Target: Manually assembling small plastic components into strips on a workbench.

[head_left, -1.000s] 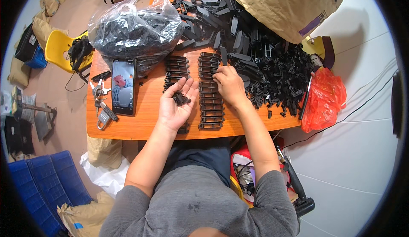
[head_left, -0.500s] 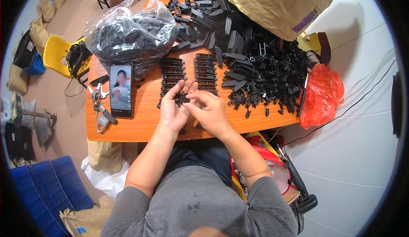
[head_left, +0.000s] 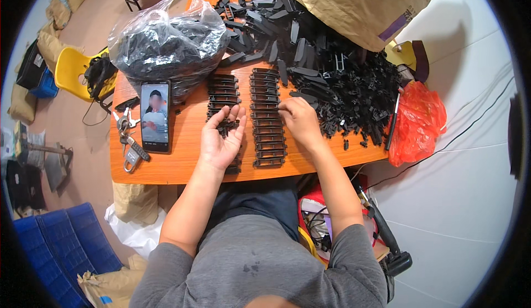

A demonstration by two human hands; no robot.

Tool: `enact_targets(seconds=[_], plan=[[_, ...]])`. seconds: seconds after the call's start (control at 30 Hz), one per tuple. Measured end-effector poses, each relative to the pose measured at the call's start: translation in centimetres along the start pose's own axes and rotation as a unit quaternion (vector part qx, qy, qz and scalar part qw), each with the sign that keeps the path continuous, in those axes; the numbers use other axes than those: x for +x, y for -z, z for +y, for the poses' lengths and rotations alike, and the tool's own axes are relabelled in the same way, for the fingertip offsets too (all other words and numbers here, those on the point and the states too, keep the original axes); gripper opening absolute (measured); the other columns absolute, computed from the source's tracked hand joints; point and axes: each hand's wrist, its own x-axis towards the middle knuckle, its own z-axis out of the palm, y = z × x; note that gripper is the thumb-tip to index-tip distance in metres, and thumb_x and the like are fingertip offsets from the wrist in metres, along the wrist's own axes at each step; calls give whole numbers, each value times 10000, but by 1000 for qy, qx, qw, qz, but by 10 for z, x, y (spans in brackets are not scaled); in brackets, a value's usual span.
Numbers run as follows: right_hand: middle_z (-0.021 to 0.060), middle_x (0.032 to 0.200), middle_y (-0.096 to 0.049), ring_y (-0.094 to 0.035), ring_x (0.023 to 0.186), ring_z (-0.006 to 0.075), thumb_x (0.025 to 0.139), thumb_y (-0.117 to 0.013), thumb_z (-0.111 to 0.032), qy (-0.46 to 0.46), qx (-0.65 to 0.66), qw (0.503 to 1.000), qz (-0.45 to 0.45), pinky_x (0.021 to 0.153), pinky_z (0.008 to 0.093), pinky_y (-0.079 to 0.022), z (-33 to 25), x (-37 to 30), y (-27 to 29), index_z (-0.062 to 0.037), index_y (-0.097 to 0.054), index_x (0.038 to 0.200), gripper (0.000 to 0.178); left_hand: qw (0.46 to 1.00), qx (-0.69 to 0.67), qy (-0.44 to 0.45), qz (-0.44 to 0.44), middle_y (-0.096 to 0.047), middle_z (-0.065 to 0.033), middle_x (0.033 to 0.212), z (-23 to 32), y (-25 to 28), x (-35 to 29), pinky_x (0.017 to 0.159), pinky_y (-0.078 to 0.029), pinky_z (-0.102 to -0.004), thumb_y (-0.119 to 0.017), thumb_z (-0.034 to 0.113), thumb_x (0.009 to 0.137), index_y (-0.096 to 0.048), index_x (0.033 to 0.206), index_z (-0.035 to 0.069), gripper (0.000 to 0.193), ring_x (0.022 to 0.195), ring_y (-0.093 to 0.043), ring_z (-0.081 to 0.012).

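Observation:
My left hand (head_left: 220, 146) is palm up and cupped, with several small black plastic pieces (head_left: 225, 127) resting in the palm and fingers. It hovers over the left row of black ribbed plastic parts (head_left: 223, 89), hiding part of it. At the right edge of the right row (head_left: 267, 146), my right hand (head_left: 302, 122) has its fingers pinched together, pointing at one of the ribbed parts. Whatever is between those fingertips is hidden. Both rows run lengthwise on the orange wooden table (head_left: 326, 167), the parts stacked side by side.
Loose black parts (head_left: 354, 100) heap up on the right, beside a brown paper sack (head_left: 365, 9) and a red plastic bag (head_left: 417, 122). At left lie a clear bag of black parts (head_left: 168, 48), a phone (head_left: 156, 117) and keys with a padlock (head_left: 133, 157).
My right hand has left my left palm and moved right, to the right row's edge. The left hand has shifted slightly left and down, still holding the small pieces. More of the right row shows.

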Motion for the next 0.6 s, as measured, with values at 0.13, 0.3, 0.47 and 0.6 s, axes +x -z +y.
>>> enact_targets(seconds=[0.13, 0.3, 0.47, 0.6], plan=[[82, 898, -668, -630, 898, 286, 778, -691, 1, 37, 24, 999, -5, 762, 372, -528, 1, 9, -12, -35, -643, 842, 88, 1000, 0, -4, -4, -656, -163, 1101, 4, 3, 0, 986, -533, -426, -543, 72, 964, -615, 1001, 1, 108, 1134, -614, -321], [84, 929, -680, -637, 879, 286, 772, -689, 31, 35, 20, 999, -5, 772, 358, -529, 3, 8, -24, -27, -663, 877, 122, 1000, -3, -5, 7, -652, -171, 1127, 4, -1, 0, 983, -534, -427, -532, 80, 970, -614, 1006, 7, 115, 1138, -613, -320], [65, 916, -654, -623, 896, 273, 771, -668, 18, 39, -33, 999, 4, 750, 359, -540, -6, 12, -21, -35, -668, 846, 92, 1000, 8, -12, 5, -639, -183, 1164, 1, -6, -1, 1004, -516, -441, -524, 89, 973, -610, 1010, 9, 123, 1171, -592, -326], [39, 901, -631, -605, 931, 260, 761, -637, -16, 43, -100, 994, -11, 730, 362, -556, -8, 14, -20, -55, -681, 819, 83, 1000, 23, -3, -16, -622, -194, 1205, -2, -10, -2, 1038, -486, -455, -516, 101, 977, -609, 1009, 9, 135, 1219, -556, -334]])
